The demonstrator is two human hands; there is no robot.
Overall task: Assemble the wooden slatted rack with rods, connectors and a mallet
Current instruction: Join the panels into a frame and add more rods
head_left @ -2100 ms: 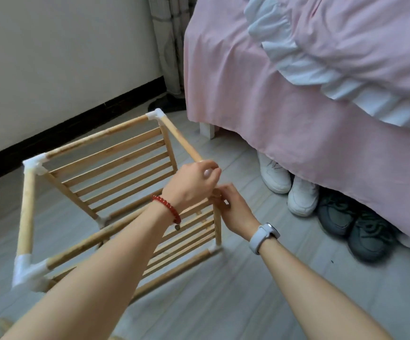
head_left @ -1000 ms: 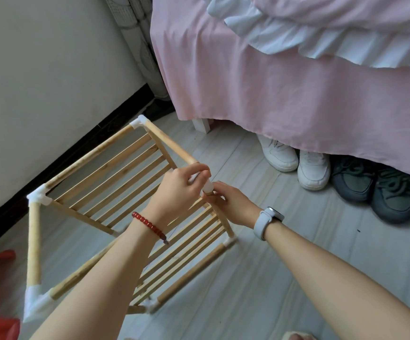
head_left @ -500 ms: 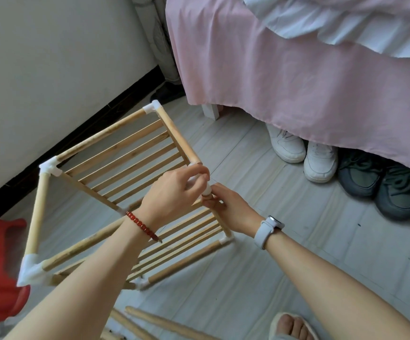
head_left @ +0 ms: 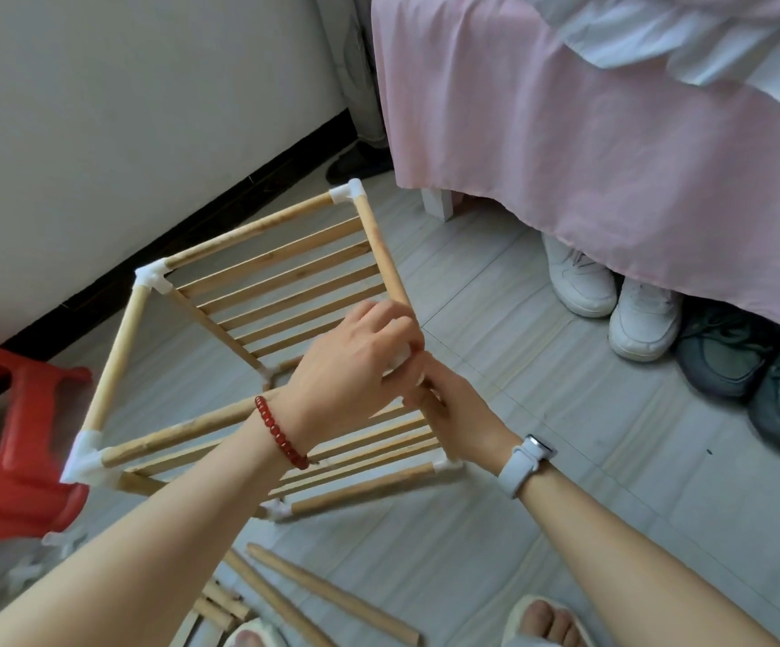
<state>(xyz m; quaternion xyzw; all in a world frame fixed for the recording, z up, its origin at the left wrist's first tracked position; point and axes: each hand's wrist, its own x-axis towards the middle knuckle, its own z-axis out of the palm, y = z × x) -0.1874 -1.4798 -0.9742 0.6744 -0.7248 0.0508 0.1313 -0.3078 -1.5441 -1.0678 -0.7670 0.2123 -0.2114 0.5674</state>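
Rack [head_left: 280, 291], red stool [head_left: 10, 441] left, shoes [head_left: 640, 315] right

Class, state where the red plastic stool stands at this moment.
In the head view the red plastic stool stands at the far left edge, on the floor beside the rack's left corner connector, below the wall.

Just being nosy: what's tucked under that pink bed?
Under the pink bed sit white sneakers and dark grey sneakers, toes poking out. The hanging sheet hides their heels and anything deeper underneath.
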